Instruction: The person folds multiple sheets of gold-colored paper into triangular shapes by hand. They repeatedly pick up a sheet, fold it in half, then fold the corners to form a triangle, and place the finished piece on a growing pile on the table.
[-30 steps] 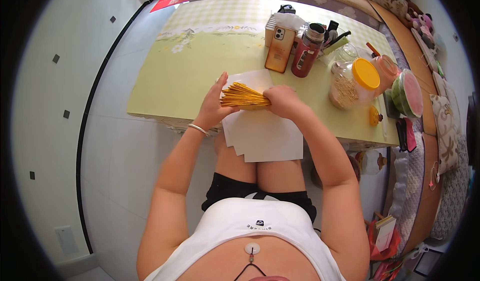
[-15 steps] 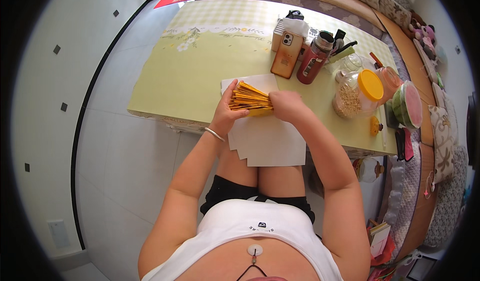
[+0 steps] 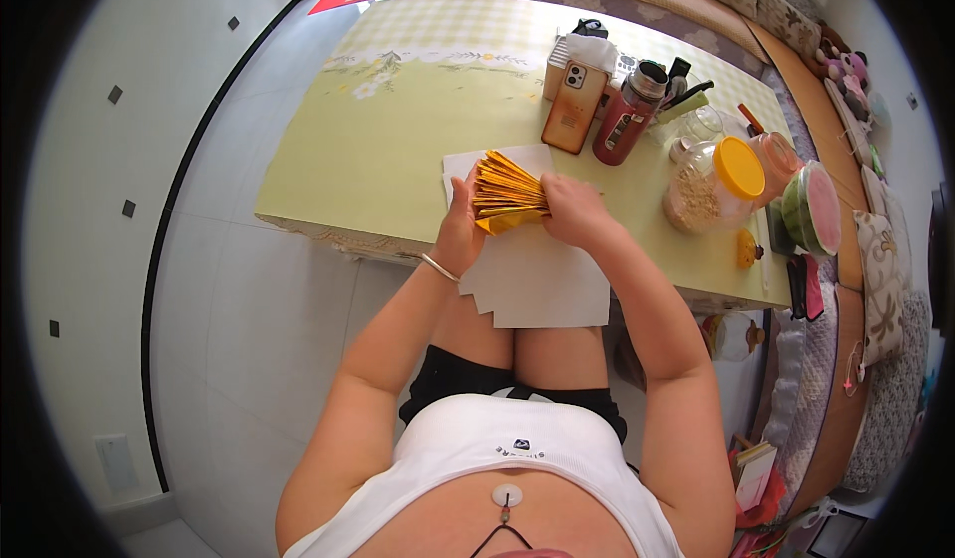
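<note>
Between my hands is a bundle of folded gold paper strips (image 3: 509, 192), its many thin edges fanned out toward the left. My right hand (image 3: 574, 209) is closed round the narrow right end, where the strips come together. At the wide left end, my left hand (image 3: 462, 222), with a pale bangle on its wrist, holds the bundle from the side; part of its fingers is hidden by the paper. Under the bundle lie white sheets of card (image 3: 547, 284), which reach from the table over its front edge to above my thighs.
On the table (image 3: 348, 155), a phone (image 3: 574, 105) leans upright beside a dark red flask (image 3: 627, 120). To the right stand a yellow-lidded jar of grains (image 3: 696, 195), a watermelon-patterned container (image 3: 808, 208) and a small yellow object (image 3: 748, 249). A long cushioned seat (image 3: 846, 339) runs along the right.
The gold strips have spread into a wider, taller fan. My left hand has turned and shifted slightly right, its thumb no longer along the lower edge. My right hand keeps its hold.
</note>
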Available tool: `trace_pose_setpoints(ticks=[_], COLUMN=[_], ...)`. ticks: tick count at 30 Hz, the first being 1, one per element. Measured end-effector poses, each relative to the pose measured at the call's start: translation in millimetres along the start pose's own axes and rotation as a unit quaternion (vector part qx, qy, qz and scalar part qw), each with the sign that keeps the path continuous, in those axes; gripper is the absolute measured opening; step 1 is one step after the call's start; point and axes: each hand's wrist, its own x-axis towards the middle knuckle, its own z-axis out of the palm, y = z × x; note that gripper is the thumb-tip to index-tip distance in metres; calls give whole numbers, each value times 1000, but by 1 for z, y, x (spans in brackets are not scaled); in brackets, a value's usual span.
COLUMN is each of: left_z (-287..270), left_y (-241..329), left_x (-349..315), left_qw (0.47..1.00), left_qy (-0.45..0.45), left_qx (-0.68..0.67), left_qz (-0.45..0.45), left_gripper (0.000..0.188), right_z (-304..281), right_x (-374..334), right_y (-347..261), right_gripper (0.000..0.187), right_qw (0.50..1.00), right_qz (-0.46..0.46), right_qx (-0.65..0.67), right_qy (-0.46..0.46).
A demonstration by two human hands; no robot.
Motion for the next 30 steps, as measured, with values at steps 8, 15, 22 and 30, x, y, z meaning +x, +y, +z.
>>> trace_pose_setpoints(ticks=[8,15,22,30], left_z=[-12,4,19,14], left_y=[29,45,54,25], left_x=[5,-1,10,33], left_qw=[836,548,351,386], left_qy=[14,-44,-62,-166], left_qx=[487,782,889,880], left_qz=[254,294,287,223], left_gripper=[95,102,83,62], right_z=[5,-1,-4,0], right_x=[-8,-5,-3,-3], right_y=[7,2,-1,11], right_gripper=[28,26,20,22], right_qw=[999,1000,999,997], right_qz=[-14,-5,-29,-71], right_qx=[26,23,-4,-19], right_qy=[42,4,-12,24])
